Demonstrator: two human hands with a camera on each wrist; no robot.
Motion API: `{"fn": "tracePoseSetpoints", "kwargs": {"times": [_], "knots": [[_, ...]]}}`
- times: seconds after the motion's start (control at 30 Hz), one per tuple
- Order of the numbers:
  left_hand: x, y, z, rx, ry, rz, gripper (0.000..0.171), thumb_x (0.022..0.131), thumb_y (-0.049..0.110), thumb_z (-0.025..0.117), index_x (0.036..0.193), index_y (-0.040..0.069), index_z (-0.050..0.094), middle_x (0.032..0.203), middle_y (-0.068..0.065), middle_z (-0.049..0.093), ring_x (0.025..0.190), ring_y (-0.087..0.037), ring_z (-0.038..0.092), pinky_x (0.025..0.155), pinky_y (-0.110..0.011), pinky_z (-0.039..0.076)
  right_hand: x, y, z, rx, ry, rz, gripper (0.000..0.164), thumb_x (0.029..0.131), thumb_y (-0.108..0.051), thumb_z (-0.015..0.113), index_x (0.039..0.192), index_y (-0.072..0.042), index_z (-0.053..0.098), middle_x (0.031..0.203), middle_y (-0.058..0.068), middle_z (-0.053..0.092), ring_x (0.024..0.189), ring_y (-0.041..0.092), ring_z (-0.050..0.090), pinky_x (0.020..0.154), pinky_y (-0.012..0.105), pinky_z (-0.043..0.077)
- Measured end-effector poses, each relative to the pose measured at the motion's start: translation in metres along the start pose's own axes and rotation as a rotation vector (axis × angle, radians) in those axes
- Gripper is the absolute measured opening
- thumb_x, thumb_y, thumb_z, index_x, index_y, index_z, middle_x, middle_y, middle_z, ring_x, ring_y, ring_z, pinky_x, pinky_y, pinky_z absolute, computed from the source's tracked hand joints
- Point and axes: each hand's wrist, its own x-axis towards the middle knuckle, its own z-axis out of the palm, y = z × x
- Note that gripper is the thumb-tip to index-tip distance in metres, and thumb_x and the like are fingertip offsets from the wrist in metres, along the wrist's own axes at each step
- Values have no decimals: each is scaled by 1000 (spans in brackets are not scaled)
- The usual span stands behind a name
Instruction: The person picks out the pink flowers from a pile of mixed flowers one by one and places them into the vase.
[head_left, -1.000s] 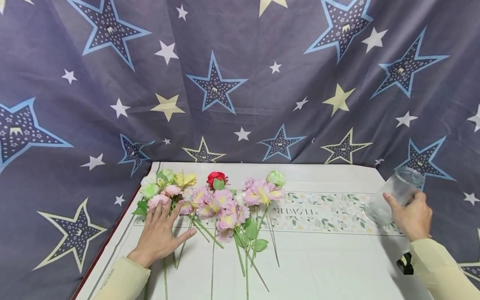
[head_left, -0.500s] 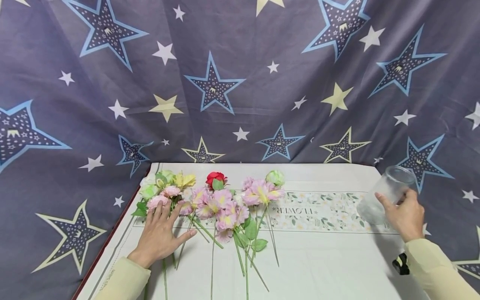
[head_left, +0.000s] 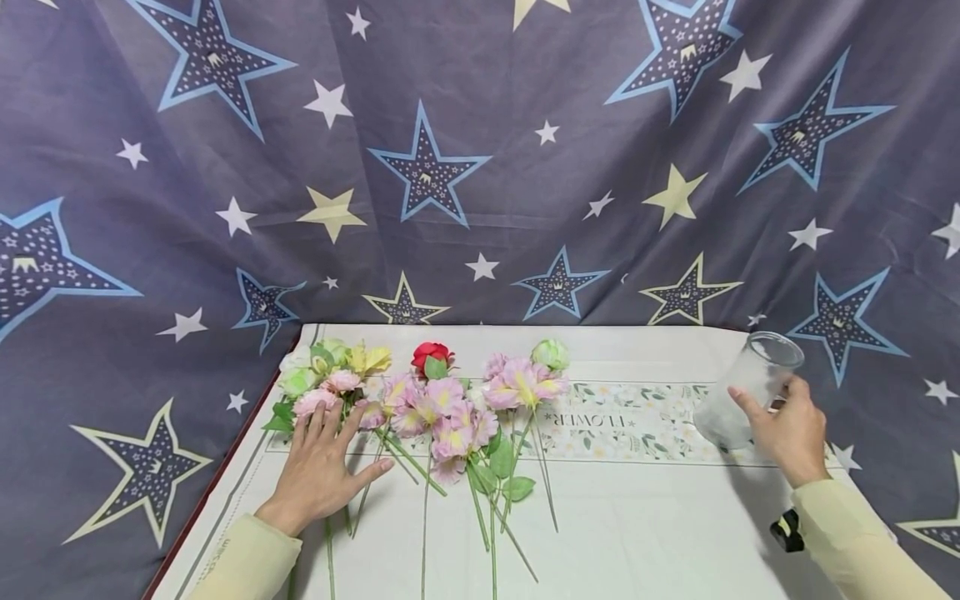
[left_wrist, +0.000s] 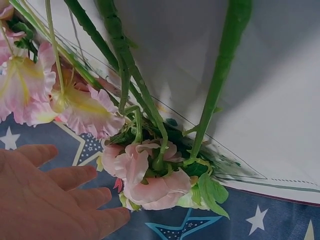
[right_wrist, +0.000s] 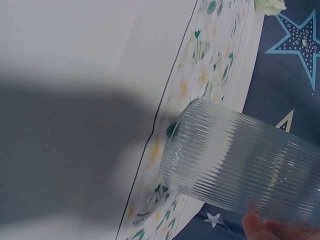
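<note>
My right hand (head_left: 791,433) grips a clear ribbed glass vase (right_wrist: 225,160) by its side, at the right end of the table. In the head view the vase (head_left: 746,392) leans slightly, its rim up and to the right; whether its base touches the cloth I cannot tell. At left, my left hand (head_left: 318,471) lies with fingers spread and straight by pink artificial flowers (head_left: 318,400) and their stems. Seen from the left wrist, its fingers (left_wrist: 70,177) are close to a pale pink bloom (left_wrist: 152,177) and hold nothing.
Several pink-yellow flowers (head_left: 446,408), a red rose (head_left: 432,358) and a green bud (head_left: 551,355) lie mid-table, stems toward me. A printed floral band (head_left: 652,425) crosses the white cloth (head_left: 630,533). A starry curtain (head_left: 480,208) hangs behind. Something small and black (head_left: 786,531) is beside my right sleeve.
My right hand has moved left with the vase, which now stands more over the floral band and leans less. The left hand and the flowers have stayed where they were.
</note>
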Motion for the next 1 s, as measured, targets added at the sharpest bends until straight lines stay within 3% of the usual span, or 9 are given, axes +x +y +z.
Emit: {"fn": "tracePoseSetpoints", "kwargs": {"times": [0.47,1.0], "knots": [[-2,-1,1,0,23,7,97,77,80,49,153,29,17,152,-25,24,139,-48,17,110,-62,7,-13,-15,14,21,8,-113,76,87,-46,66,135,6,37,121,35,54,95,48,62,78,55,47],[-2,0,1,9,4,1,98,76,81,46,154,29,15,153,-25,23,140,-48,15,109,-63,6,-26,-35,31,69,4,-161,76,86,-45,68,135,5,38,119,36,55,95,48,62,78,53,50]]}}
